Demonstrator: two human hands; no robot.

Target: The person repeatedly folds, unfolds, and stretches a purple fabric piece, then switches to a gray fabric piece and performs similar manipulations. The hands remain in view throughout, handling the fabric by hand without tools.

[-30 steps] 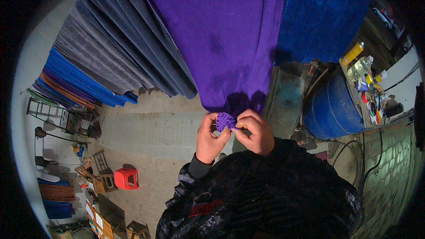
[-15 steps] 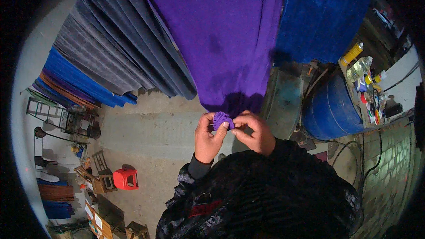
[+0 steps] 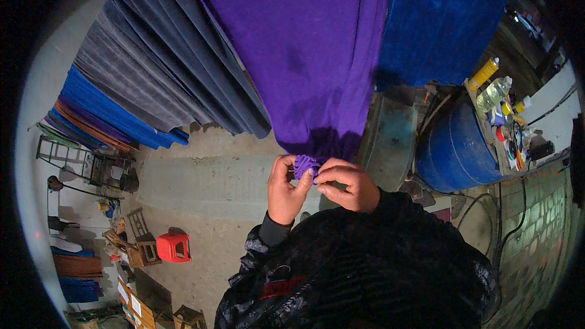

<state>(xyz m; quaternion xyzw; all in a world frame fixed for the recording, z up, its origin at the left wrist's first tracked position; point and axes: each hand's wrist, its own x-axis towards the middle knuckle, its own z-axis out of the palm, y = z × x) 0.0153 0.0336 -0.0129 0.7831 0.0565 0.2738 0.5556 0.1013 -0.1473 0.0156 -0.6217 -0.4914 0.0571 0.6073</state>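
A long purple cloth [image 3: 317, 55] hangs in front of me, narrowing toward its lower end. Just below that end, a small gathered bunch of purple cloth [image 3: 304, 166] sits between my hands. My left hand [image 3: 286, 189] grips it from the left, thumb across the front and fingers behind. From the right, my right hand [image 3: 348, 184] meets the near edge of the bunch, with the forefinger and thumb tips close together there. Any thread or tie at those fingertips is too small to make out. Whether the bunch joins the hanging cloth is hidden in shadow.
Grey cloths [image 3: 164, 55] hang on the left and a blue cloth [image 3: 448, 24] on the right. A blue barrel [image 3: 454, 146] stands at right, beside a shelf of bottles and tools. A red stool [image 3: 173, 247] and wooden chair [image 3: 143, 251] are at lower left.
My right hand's fingers have shifted slightly down and left over the bunch's near edge, with the forefinger lying straighter. The left hand keeps its hold.
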